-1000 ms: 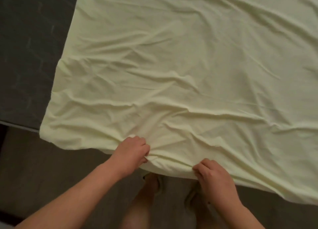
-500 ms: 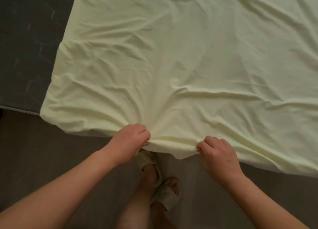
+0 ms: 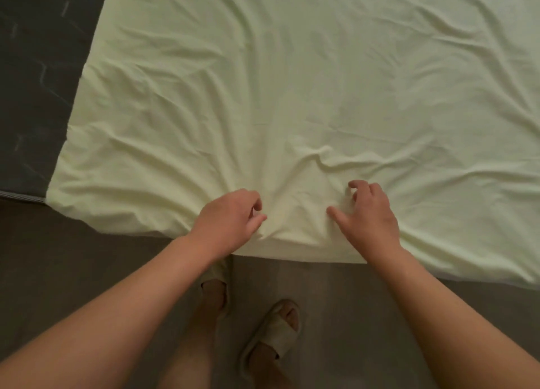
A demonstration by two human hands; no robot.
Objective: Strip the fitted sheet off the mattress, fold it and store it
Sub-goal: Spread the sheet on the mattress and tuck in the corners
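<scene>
Sheet (image 3: pixel 292 96), pale yellow and full of soft wrinkles, lies spread out flat on top of the dark grey mattress (image 3: pixel 35 96). It covers most of the mattress and leaves only a bare strip on the mattress's left side. The sheet's near edge hangs a little past the near edge of the mattress, over the floor (image 3: pixel 58 272). A thin striped cord (image 3: pixel 17 196) runs along the near edge of the mattress where it is bare. Both hands are on the sheet close to that near edge, a little apart, with a smooth patch of cloth between them. The left hand (image 3: pixel 230 222) lies knuckles up with its fingers curled under and its thumb sticking out to the side. Many wrinkles run toward this hand like rays, but I cannot tell if it has any cloth pinched inside. The right hand (image 3: pixel 368 213) has its fingers spread apart and bent only a little, like a claw. Its fingertips touch or almost touch the sheet, and it holds nothing. A small bump of cloth sits just past the right hand, farther onto the mattress. Down on the floor, right in front of the mattress, stand two bare legs in pale slippers (image 3: pixel 274 342). One slipper is partly hidden under the left arm, close to the hanging edge of the sheet.
</scene>
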